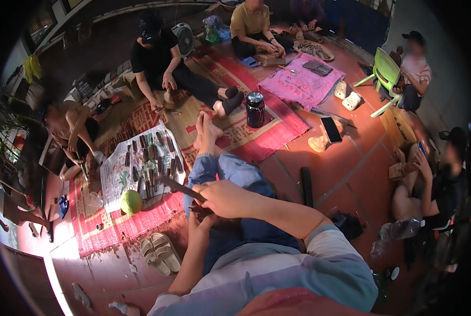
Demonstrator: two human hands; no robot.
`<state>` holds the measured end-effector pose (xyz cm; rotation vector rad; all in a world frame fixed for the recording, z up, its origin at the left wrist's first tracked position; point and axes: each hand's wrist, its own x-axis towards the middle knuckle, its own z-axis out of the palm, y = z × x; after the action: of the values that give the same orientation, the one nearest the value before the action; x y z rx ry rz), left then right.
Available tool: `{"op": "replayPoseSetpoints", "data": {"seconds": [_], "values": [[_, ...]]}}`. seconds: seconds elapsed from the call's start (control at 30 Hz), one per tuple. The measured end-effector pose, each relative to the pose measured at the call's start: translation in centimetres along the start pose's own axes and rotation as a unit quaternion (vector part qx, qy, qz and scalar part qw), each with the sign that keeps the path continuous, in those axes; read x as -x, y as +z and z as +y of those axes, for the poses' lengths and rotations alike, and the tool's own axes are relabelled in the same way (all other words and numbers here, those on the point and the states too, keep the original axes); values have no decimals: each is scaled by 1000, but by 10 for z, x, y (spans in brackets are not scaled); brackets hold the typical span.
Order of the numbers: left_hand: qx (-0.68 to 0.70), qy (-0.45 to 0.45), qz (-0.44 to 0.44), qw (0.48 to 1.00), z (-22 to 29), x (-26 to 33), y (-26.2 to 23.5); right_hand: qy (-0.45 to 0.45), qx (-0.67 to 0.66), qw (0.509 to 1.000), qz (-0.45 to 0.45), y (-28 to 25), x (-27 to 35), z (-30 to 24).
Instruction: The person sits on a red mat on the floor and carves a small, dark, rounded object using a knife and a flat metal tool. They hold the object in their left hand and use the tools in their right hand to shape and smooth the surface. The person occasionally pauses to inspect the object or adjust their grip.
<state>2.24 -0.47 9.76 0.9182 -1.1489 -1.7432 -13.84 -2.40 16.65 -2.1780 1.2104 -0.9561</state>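
A: What sits in the middle of the work?

B: A small dark piece of wood (199, 209), held over the person's lap in blue jeans, just above the knee. The left hand (199, 224) comes up from below and its grip is closed around that piece.

A: And the other hand?

B: The right hand (226, 197) is clamped on the handle of a long dark flat blade (175, 187), which slants up and to the left from the fist. The blade's near end lies right by the wood; whether it touches, I cannot tell.

A: What lies around them?

B: Left of the lap, a white printed sheet (114, 181) is spread on a red woven mat (114, 226) and carries rows of short dark sticks (150, 158). A round green fruit (131, 201) sits at the sheet's lower edge. Below that, a pair of beige slide sandals (159, 253) rests on the red tiled floor (346, 168).

A: Further out?

B: A dark cylindrical flask with a silver lid (255, 109) stands on the mat beyond the person's bare feet. Other people sit around on the floor, well apart, with their own hands busy.
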Motion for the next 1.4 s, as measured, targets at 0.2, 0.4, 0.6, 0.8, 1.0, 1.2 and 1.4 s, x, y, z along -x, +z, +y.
{"op": "replayPoseSetpoints", "data": {"seconds": [0.2,0.4,0.6,0.8,1.0,1.2,1.4], "values": [[-3,-21,-12,1000,-1,-1,0,51,-41,998,-26,-5,-1,7],[9,-1,-22,1000,9,-1,11,98,-10,995,-10,-16,-12,15],[11,33,-6,999,3,0,11,97,-27,995,28,-17,-17,28],[36,36,-10,999,8,-1,14,102,-75,991,-33,-23,-14,7],[30,52,18,998,-10,-1,10,64,-29,996,-50,-13,-12,2],[6,45,18,999,-2,3,10,-27,39,999,-26,-4,-11,5],[8,42,11,999,-6,-1,12,72,-47,993,-85,-24,-14,-5]]}}
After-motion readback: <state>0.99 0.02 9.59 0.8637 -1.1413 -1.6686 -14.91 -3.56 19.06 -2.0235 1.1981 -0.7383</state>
